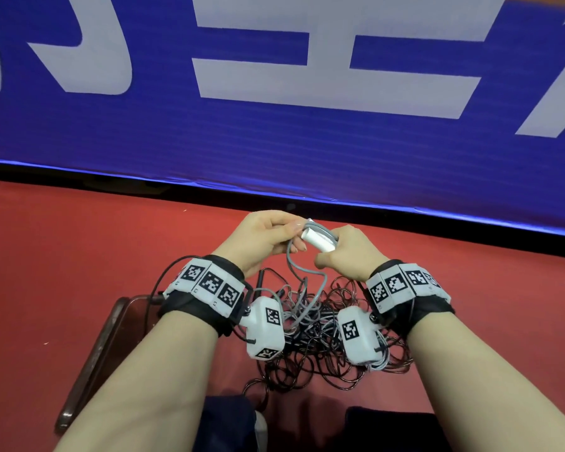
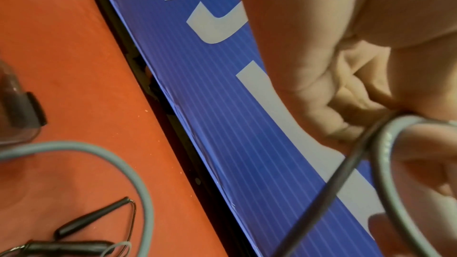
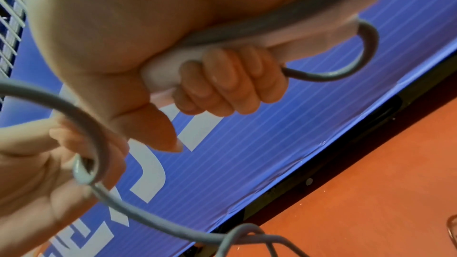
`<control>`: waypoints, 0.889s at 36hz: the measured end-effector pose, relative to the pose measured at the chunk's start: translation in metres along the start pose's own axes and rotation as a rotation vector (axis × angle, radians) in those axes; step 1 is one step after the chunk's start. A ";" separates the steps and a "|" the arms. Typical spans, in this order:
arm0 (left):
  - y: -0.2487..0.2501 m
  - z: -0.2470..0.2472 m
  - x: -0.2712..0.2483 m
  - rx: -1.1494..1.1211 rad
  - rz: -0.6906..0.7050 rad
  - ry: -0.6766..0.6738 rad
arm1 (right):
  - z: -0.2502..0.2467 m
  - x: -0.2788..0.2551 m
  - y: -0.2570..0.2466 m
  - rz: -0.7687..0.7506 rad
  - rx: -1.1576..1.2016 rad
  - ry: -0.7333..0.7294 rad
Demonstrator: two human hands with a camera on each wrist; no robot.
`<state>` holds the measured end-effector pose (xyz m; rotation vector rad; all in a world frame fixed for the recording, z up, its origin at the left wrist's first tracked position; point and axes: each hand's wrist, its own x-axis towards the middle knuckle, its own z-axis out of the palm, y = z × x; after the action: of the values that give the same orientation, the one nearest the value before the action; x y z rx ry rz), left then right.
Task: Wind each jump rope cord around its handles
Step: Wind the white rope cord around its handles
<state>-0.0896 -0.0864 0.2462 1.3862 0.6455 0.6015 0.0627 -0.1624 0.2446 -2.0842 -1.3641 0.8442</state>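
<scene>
Grey cord [image 1: 299, 275] — springy, light — was pinched by the left hand [image 1: 261, 239] at centre frame while the right hand [image 1: 346, 252] gripped the white handles [image 1: 317, 239] firmly.

Red floor [image 1: 79, 243] beneath a blue banner [image 1: 307, 151] with large white lettering, black strip along its base.

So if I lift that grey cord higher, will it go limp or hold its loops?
The grey cord probably keeps springy curves: it arcs freely between the left hand and right hand. It looks smooth, so may slip. It runs into the tangle, so likely drags other cords.
</scene>
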 end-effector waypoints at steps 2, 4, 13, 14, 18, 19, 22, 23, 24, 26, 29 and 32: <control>0.000 0.000 0.001 -0.050 -0.019 0.026 | 0.001 0.000 -0.001 0.007 0.045 -0.016; -0.001 0.001 0.002 -0.090 -0.027 0.065 | 0.002 0.001 -0.004 0.008 0.089 -0.016; -0.004 0.015 0.006 -0.235 -0.034 0.149 | 0.002 0.005 -0.010 0.054 0.340 0.066; -0.004 0.017 0.006 -0.229 -0.034 0.158 | 0.002 0.006 -0.010 0.064 0.329 0.071; -0.007 0.023 0.009 -0.130 -0.067 0.181 | 0.004 0.009 -0.009 0.100 0.274 0.134; -0.008 0.023 0.010 -0.062 -0.084 0.185 | 0.004 0.010 -0.008 0.107 0.254 0.155; -0.015 0.023 0.012 0.124 -0.123 0.167 | 0.008 0.012 -0.004 0.127 0.141 0.182; -0.018 0.022 0.012 0.166 -0.130 0.145 | 0.009 0.012 -0.002 0.139 0.096 0.189; -0.020 0.021 0.011 0.215 -0.137 0.113 | 0.010 0.013 0.000 0.150 0.050 0.195; -0.024 0.020 0.009 0.338 -0.153 0.040 | 0.010 0.013 0.005 0.165 -0.033 0.206; -0.029 0.018 0.006 0.412 -0.203 -0.071 | 0.005 0.014 0.011 0.185 -0.125 0.239; -0.032 0.021 0.003 0.482 -0.278 -0.166 | -0.001 0.015 0.019 0.218 -0.221 0.261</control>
<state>-0.0722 -0.1013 0.2153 1.7312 0.8655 0.1049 0.0796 -0.1553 0.2288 -2.4474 -1.1479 0.4963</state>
